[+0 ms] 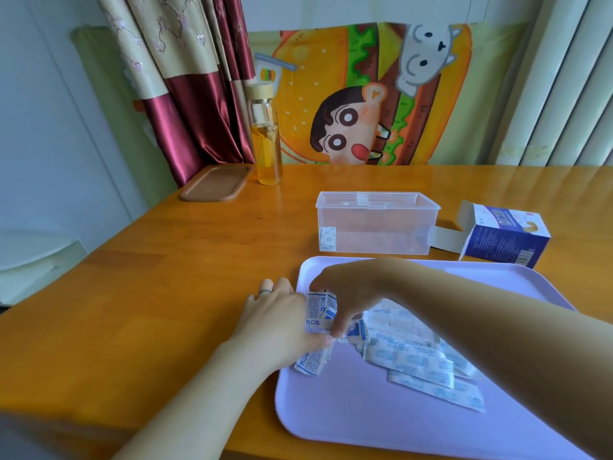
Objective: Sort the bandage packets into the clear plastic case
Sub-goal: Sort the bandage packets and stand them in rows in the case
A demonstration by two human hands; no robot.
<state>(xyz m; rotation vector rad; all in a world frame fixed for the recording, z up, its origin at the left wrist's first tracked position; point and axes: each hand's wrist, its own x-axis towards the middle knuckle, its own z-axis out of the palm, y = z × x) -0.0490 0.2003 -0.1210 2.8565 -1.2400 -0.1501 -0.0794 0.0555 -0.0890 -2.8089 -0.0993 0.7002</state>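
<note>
My left hand and my right hand meet over the nine o'clock edge of the lavender tray. Both grip the same bundle of bandage packets. My left thumb pinches it from below. My right fingers curl down over its top (their tips are hidden behind the paper). One packet of the bundle droops onto the tray toward six o'clock.

The loose pile of packets lies on the tray at four o'clock from my hands, spread flat and overlapping.

The clear plastic case stands open on the wooden table, just beyond the tray at twelve o'clock. A single packet leans upright against its nine o'clock end wall. The blue carton lies at three o'clock from the case, flap open. A glass bottle and a brown lid sit well apart at ten o'clock.
</note>
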